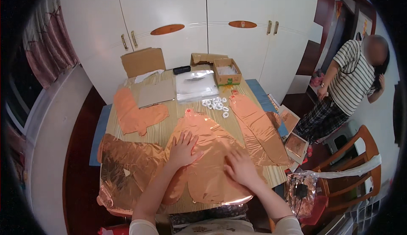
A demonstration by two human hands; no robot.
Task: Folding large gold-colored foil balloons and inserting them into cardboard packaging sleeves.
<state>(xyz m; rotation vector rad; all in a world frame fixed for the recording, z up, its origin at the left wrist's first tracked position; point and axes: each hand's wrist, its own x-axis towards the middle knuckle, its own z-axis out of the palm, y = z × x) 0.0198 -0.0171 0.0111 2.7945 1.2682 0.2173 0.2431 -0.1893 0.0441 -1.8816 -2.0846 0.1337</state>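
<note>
Both hands lie flat on a deflated rose-gold foil balloon (207, 158) spread on the desk (169, 127): left hand (183, 150) with fingers (183, 139) splayed and released, right hand (241, 167) likewise unclenched, pressing rather than gripping. The balloon sits directly under the fingers and runs beyond them toward its neck. It looks thin, light, limp and slick, likely to crease or slide; I judge the edge seams or neck the safest hold. More foil shapes (258, 129) lie right of the right fingers, a crumpled sheet (123, 167) left of the left ones
</note>
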